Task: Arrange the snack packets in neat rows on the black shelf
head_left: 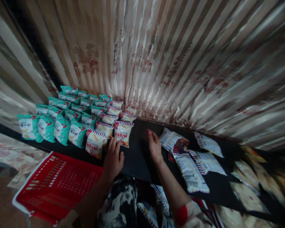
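My left hand (114,155) lies with fingers stretched out at the front of two cream snack bags with striped edges. One bag (95,144) stands to its left; the other bag (123,132) is just above the fingertips, which seem to touch it. My right hand (154,144) is over the dark shelf (139,139), fingers loosely extended, with nothing visible in it. Next to it on the right lie several white striped-edge bags (191,172), one near a dark-printed part (180,145). Behind the left hand, more cream bags stand in rows.
Rows of teal snack bags (61,128) stand at the shelf's left end. A red basket (61,186) is below the front edge. Pale packets (248,196) lie at the right. A striped curtain (142,57) hangs behind. Striped-edge bags (148,213) lie below my right forearm.
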Demonstrator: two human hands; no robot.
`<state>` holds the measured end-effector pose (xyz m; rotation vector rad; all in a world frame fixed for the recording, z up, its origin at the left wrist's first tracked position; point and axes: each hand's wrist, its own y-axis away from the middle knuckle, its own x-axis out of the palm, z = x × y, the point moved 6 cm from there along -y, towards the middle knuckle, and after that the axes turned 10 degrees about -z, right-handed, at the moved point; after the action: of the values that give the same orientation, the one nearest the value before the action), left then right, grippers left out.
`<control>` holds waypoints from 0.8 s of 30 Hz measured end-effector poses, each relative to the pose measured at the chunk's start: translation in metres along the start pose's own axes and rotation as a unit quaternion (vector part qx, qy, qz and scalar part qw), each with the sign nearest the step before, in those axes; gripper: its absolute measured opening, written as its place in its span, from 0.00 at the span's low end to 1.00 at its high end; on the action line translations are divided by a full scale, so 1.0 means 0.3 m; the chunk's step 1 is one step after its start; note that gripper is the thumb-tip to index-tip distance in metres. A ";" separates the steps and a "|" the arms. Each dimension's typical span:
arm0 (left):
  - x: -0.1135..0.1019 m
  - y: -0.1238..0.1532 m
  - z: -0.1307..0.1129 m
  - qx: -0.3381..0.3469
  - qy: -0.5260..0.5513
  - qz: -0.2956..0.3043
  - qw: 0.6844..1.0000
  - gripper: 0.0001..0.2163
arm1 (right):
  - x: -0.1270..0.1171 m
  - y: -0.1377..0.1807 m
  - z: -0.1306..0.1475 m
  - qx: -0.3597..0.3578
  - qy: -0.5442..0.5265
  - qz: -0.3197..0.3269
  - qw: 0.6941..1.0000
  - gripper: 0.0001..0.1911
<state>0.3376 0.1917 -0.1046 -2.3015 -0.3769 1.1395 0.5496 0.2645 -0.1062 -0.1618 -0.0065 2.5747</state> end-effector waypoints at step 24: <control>0.105 0.778 -0.484 -0.193 0.212 0.486 0.826 0.30 | -0.683 0.710 -0.250 -0.097 0.489 0.169 0.850 0.15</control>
<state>0.4748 -0.0335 -0.1879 -3.1124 0.9341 0.9242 0.6172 -0.0270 -0.1654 -1.6481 0.1510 2.5058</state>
